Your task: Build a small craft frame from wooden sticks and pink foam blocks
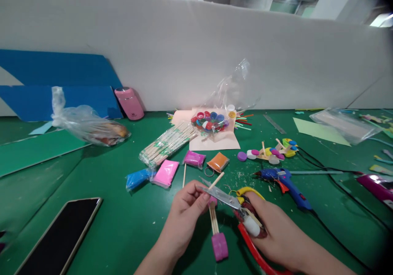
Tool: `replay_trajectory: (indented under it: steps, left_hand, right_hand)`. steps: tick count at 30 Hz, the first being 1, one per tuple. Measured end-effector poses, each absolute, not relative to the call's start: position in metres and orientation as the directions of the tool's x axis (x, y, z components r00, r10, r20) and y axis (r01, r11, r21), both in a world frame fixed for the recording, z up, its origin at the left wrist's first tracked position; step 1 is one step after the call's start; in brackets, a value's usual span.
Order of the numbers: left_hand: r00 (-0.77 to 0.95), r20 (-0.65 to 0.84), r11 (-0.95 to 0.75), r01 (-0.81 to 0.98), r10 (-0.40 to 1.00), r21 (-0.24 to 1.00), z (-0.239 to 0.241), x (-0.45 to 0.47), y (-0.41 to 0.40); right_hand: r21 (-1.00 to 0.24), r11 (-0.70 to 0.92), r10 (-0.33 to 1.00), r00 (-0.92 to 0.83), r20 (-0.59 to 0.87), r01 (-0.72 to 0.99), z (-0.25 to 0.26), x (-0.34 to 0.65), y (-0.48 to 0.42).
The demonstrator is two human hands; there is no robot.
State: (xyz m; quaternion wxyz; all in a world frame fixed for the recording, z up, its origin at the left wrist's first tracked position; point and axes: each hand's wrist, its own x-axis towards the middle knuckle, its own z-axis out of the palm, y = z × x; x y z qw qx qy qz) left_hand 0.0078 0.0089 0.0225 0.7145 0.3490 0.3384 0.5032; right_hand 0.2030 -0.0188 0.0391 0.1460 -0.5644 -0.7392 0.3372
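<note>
My left hand (187,209) pinches a short wooden stick (217,180) between thumb and fingers. Held in my right hand (273,230) is a pair of scissors (227,199) with one yellow and one red handle. Their metal blades reach to the stick at my left fingertips. A white rounded piece (252,226) shows at my right palm; whether it belongs to the scissors I cannot tell. Under the blades lie parallel wooden sticks (214,219) with a purple cap-like piece (220,246) at the near end and a pink one at the far end, partly covered.
Blue (138,179), pink (166,173) and orange packets (217,161) lie ahead, near bagged chopsticks (168,144) and bottle caps (211,120). At right are a blue glue gun (284,180) with its cord and a small assembled model (270,152). A phone (61,234) lies at left.
</note>
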Motion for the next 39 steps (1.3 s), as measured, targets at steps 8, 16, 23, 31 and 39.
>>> replay_trajectory:
  steps: [8, 16, 23, 31, 39]
  left_hand:
    - [0.445, -0.168, 0.419, -0.556, 0.88, 0.718, 0.028, 0.001, 0.01]
    - [0.278, -0.134, 0.273, -0.557, 0.951, 0.784, 0.023, 0.008, 0.008]
    - [0.368, -0.182, 0.374, -0.562, 0.912, 0.738, 0.024, 0.007, 0.009]
    - [0.274, -0.1, 0.242, -0.553, 0.957, 0.797, 0.023, 0.01, 0.006]
    - [0.144, -0.085, 0.133, -0.368, 0.986, 0.92, 0.022, 0.01, 0.006]
  right_hand:
    - [-0.679, 0.162, 0.917, -0.363, -0.164, 0.716, 0.04, 0.203, -0.018]
    - [-0.667, 0.139, 0.927, -0.334, -0.172, 0.732, 0.038, 0.206, -0.017]
    - [-0.656, 0.16, 0.922, -0.348, -0.167, 0.738, 0.038, 0.205, -0.016]
    - [-0.688, 0.145, 0.916, -0.359, -0.178, 0.711, 0.041, 0.205, -0.016]
    - [-0.69, 0.123, 0.925, -0.334, -0.181, 0.713, 0.038, 0.203, -0.017]
